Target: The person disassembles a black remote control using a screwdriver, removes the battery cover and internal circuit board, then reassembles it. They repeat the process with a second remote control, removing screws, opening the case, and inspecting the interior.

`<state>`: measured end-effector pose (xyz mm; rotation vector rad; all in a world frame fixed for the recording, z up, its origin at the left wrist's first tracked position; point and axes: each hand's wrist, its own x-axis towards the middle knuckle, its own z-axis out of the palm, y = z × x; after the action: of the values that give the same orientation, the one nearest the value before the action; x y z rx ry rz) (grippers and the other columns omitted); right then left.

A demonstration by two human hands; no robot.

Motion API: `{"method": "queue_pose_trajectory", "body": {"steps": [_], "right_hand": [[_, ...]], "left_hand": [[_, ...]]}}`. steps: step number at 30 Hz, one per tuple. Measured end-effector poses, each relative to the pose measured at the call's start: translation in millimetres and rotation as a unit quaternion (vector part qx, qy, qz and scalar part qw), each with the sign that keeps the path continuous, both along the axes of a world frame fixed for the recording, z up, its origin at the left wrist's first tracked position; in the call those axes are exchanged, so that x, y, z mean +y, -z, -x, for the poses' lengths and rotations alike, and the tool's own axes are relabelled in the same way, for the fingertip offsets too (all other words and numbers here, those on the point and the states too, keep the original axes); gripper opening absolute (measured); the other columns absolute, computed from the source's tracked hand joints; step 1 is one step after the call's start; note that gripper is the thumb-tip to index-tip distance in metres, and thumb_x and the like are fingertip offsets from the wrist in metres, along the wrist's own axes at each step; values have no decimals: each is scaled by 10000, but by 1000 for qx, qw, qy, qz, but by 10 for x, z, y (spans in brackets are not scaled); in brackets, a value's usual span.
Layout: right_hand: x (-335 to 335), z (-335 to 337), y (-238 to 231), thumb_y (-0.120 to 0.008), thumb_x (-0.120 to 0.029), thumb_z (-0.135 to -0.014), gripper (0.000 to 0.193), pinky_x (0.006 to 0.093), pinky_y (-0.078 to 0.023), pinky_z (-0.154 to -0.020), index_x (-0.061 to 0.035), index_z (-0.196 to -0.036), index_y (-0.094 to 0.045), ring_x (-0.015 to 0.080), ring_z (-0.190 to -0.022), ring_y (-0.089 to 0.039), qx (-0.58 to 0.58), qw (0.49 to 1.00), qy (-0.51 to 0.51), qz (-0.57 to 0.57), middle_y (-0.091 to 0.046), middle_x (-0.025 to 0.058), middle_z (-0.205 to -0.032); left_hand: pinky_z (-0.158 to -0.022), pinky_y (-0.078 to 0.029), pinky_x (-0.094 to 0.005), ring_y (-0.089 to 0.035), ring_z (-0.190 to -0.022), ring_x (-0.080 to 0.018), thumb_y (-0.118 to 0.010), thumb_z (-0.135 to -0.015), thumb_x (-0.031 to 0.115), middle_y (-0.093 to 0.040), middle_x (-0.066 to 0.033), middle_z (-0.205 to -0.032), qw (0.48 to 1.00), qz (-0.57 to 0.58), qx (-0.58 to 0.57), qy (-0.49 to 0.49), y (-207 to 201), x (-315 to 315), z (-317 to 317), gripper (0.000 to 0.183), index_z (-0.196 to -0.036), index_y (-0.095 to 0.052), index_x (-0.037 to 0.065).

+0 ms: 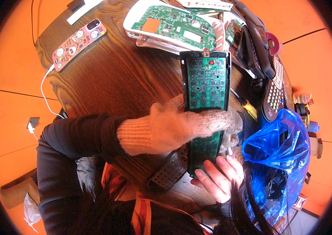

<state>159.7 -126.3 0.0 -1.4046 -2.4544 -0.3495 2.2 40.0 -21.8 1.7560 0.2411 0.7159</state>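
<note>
An opened remote control (207, 88) with a black shell frame and a green circuit board stands lengthwise before me. My left hand (173, 127), in a knit glove, reaches across it, its fingers closed round the right edge; the glove's fingertips are greyish. Bare, my right hand (219, 178) is by the board's lower end with bent fingers. A small silvery piece (229, 150) shows at its fingertips; I cannot make out what it is. Left of the board's lower end lies a black cover with holes (168, 171), partly hidden.
On the dark wooden table (111, 78) are a phone in a patterned pink case (79, 45), a white housing with a green circuit board (170, 27), a yellow-handled screwdriver (250, 110) and another remote control (274, 94). A blue plastic bag (279, 152) hangs at the right.
</note>
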Motion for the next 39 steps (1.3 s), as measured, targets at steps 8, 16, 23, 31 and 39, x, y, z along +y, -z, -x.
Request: {"method": "queue_pose_trajectory", "body": {"steps": [8, 16, 23, 31, 39], "right_hand": [[-35, -8, -22, -736, -379, -720, 349, 312, -461, -853, -281, -1048, -671, 122, -908, -583, 2, 1000, -11, -2, -654, -93, -1031], [-77, -60, -121, -704, -340, -726, 356, 290, -460, -821, -306, -1078, -664, 104, -900, -580, -42, 998, -33, 36, -649, -116, -1010], [-91, -83, 61, -737, -349, -664, 340, 328, -474, -754, -254, -988, -696, 174, -852, -579, 25, 999, 0, 26, -651, -50, -1003], [28, 113, 278, -694, -324, -839, 884, 440, -329, -1072, 56, -1447, -177, 300, -1306, -390, 790, 572, 94, 201, -347, 200, -1439], [17, 21, 201, -664, -79, -834, 492, 311, -479, -859, 53, -1275, -492, 191, -994, -610, 676, 713, 126, 136, -621, 140, -1151]], "left_hand": [[-847, -489, -349, -609, -948, -180, -612, -881, 276, -636, -85, -1030, 976, 208, -44, 54, -73, 5, -36, 314, -1126, -599, 79], [-862, -495, -381, -607, -969, -211, -554, -910, 324, -622, -108, -1073, 956, 276, -77, 69, -87, 9, -94, 384, -1182, -559, 52], [-874, -500, -409, -606, -987, -238, -504, -936, 367, -609, -129, -1111, 924, 364, -105, 49, -123, 16, -132, 449, -1231, -524, 29], [-888, -506, -441, -604, -1008, -269, -447, -965, 416, -595, -152, -1154, 832, 516, -201, 4, -112, 40, -172, 525, -1286, -484, 2], [-923, -484, -417, -591, -1054, -258, -455, -971, 330, -581, -138, -1196, 869, 473, -141, 41, -94, 36, -115, 452, -1321, -423, 46]]}}
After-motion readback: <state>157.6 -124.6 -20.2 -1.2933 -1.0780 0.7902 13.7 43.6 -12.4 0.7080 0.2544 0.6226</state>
